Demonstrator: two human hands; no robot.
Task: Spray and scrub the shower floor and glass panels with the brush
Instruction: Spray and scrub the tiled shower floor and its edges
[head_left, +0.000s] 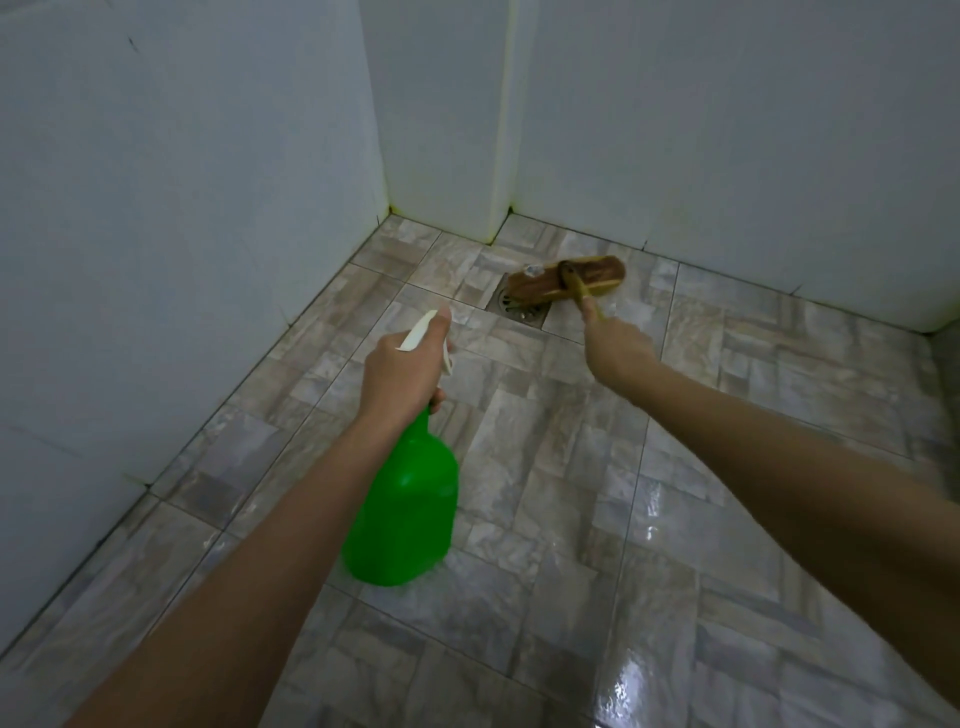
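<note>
My left hand (402, 371) grips the neck and white trigger head of a green spray bottle (405, 512), which hangs tilted above the tiled shower floor (545, 467), nozzle pointing toward the far corner. My right hand (615, 345) holds the yellow handle of a brown scrub brush (566, 283). The brush head lies on the floor, partly over the square metal drain (519, 306) near the back wall.
White tiled walls (182, 234) close the floor in on the left and at the back, with a protruding white column (441, 114) in the far corner. The floor at the lower right shines wet.
</note>
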